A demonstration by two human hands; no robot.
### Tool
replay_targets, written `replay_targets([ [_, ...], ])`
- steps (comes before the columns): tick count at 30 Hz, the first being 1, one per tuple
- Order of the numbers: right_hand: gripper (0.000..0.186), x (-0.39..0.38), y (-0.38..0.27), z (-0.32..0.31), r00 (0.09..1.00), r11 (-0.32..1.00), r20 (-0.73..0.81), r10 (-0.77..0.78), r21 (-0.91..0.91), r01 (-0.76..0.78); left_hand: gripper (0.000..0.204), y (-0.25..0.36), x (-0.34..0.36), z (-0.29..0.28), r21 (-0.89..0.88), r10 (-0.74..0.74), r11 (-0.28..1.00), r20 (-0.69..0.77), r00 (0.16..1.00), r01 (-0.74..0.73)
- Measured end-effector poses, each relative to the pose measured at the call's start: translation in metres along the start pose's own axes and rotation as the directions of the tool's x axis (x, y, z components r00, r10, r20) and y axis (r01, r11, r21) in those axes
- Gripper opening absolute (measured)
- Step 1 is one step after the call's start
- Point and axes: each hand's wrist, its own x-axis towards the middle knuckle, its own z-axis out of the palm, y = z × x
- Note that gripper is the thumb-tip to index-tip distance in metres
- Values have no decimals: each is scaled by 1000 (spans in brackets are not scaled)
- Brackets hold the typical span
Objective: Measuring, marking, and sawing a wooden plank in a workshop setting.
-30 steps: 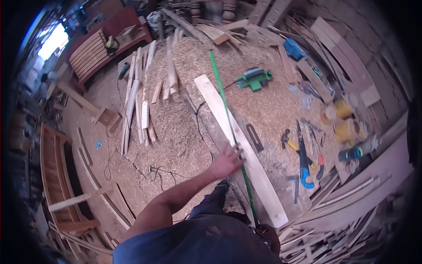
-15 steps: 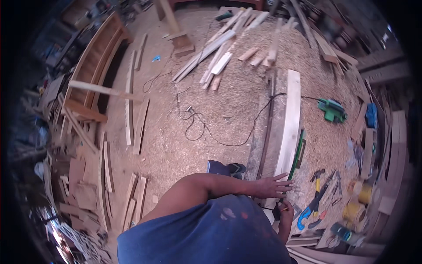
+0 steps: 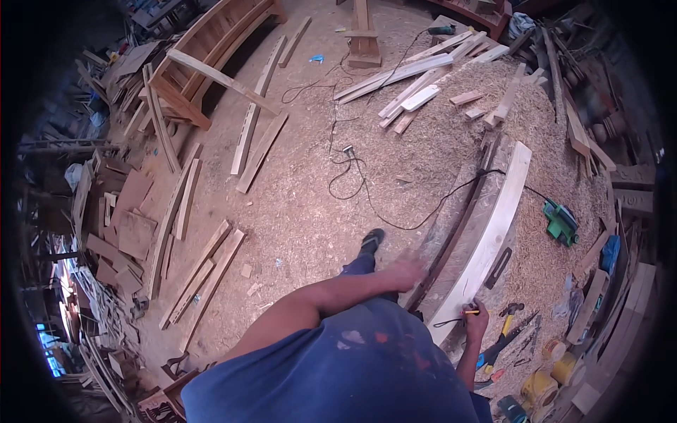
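A long pale plank (image 3: 493, 230) lies lengthwise on a worn board bench (image 3: 451, 215) at the right. My right hand (image 3: 477, 319) is closed on a small black-and-yellow tape measure (image 3: 470, 311) with a dark strap, at the plank's near end. My left hand (image 3: 407, 273) is smeared by motion just left of the bench, so its fingers cannot be made out. A dark slotted metal piece (image 3: 498, 266) lies beside the plank. A hammer (image 3: 508, 321) and a blue-handled saw (image 3: 483, 359) lie to the right of my right hand.
A green power planer (image 3: 560, 224) sits on shavings at the right, its black cable looping over the floor. Loose timber lies about, with strips (image 3: 204, 273) at the left. A wooden bed-like frame (image 3: 185, 97) stands at upper left. Yellow containers (image 3: 539, 388) are at lower right.
The green tape no longer shows along the plank. My left hand has moved left off the plank. My view has swung, bringing more of the left floor and my foot into sight.
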Motion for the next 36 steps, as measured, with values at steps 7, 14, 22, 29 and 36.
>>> replay_targets([
  [7, 59, 22, 0, 30, 909, 563, -246, -337, -826, -15, 52, -188, -157, 69, -416, -718, 597, 105, 688, 686],
  [14, 53, 27, -11, 106, 852, 639, -403, -333, -762, -111, 72, -300, -324, 134, -416, -834, 241, 373, 406, 877],
  [22, 42, 71, -85, 399, 896, 749, -64, -439, -577, 326, 63, -396, -439, 133, -486, -718, 397, 363, 594, 778],
  [29, 38, 107, -185, 660, 751, 831, 649, 126, -482, 278, 66, -529, -553, 26, -858, -977, 120, -12, 213, 500],
  [36, 41, 185, -341, 880, 753, 751, 609, 250, -613, 246, 65, -594, -670, -40, -943, -987, -155, 162, -3, 296],
])
